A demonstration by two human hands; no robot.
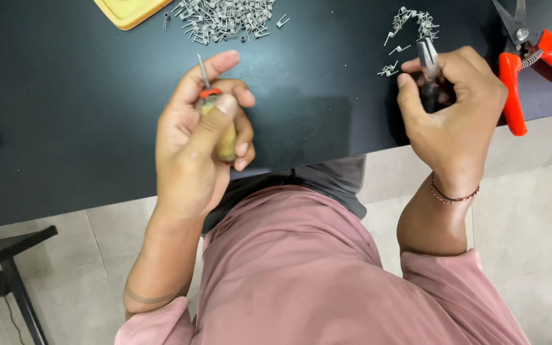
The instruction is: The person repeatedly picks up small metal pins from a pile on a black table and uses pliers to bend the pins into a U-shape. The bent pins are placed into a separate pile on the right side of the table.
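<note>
A black table [84,96] fills the upper view, above a tiled floor [531,217]. The left hand [193,147] closes its fingers around a screwdriver [215,115] with a yellowish handle, its metal shaft pointing up over the table's near edge. The right hand [455,108] grips small pliers [428,64], tips toward a small pile of wire coils [410,29]. Red-handled cutters [531,64] lie just right. A larger coil heap [225,19] sits beside a yellow tray [129,9].
</note>
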